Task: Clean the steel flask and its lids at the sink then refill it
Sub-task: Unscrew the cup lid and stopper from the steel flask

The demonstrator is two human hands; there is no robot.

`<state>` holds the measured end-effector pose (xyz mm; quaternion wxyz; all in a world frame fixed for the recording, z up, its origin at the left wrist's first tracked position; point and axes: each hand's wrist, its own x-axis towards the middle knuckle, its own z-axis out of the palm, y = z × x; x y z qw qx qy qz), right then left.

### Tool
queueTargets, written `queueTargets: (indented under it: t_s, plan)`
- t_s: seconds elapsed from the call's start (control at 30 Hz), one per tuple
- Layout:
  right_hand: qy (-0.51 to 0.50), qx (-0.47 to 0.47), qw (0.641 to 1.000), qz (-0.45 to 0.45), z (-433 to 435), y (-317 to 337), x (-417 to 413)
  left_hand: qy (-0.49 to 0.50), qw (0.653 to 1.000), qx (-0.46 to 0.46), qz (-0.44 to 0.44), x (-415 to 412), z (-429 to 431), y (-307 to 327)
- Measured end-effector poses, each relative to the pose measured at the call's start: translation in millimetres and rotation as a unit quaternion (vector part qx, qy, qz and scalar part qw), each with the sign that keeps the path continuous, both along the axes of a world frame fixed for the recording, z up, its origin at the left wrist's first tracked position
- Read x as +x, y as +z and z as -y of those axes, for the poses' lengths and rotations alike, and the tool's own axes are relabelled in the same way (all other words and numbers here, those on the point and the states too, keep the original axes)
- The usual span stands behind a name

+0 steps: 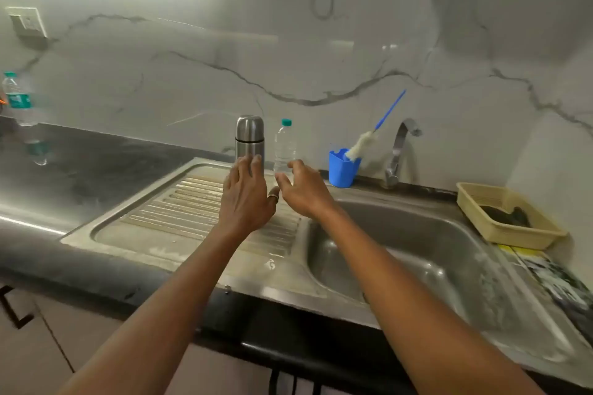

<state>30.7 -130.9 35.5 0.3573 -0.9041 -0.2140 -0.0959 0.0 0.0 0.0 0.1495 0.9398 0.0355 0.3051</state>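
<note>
The steel flask (250, 136) stands upright with its cap on at the back of the draining board (167, 221). A clear plastic water bottle (284, 146) with a teal cap stands just right of it. My left hand (247, 199) is stretched out in front of the flask's lower part, fingers apart, fingertips at the flask; no grip shows. My right hand (303, 191) is open in front of the water bottle's base, holding nothing. The sink basin (401, 253) lies to the right, with the tap (399, 154) behind it.
A blue cup (341, 168) holds a bottle brush (372, 134) with a blue handle, left of the tap. A beige basket (500, 218) with a dark scrubber sits right of the sink. Another water bottle (19, 99) stands far left on the dark counter (80, 166).
</note>
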Motion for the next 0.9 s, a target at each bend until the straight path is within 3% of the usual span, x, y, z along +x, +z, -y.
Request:
queueTargets:
  t_s: [0.3,0.43,0.7,0.9]
  plan:
    - [0.015,0.099,0.994,-0.044,-70.7,7.3,62.6,0.003,0.981,-0.193,-0.036,60.9,-43.6,-13.6]
    - [0.028,0.115,0.992,-0.037,-91.2,5.7,80.3,-0.042,0.96,-0.276,0.028,78.4,-46.6,-15.0]
    - [0.021,0.083,0.996,-0.007,-82.4,10.6,71.0,-0.048,0.942,-0.332,0.035,68.0,-42.1,-8.8]
    - [0.027,0.089,0.996,-0.004,-57.2,18.5,40.0,-0.065,0.947,-0.313,0.037,38.8,-22.4,-1.2]
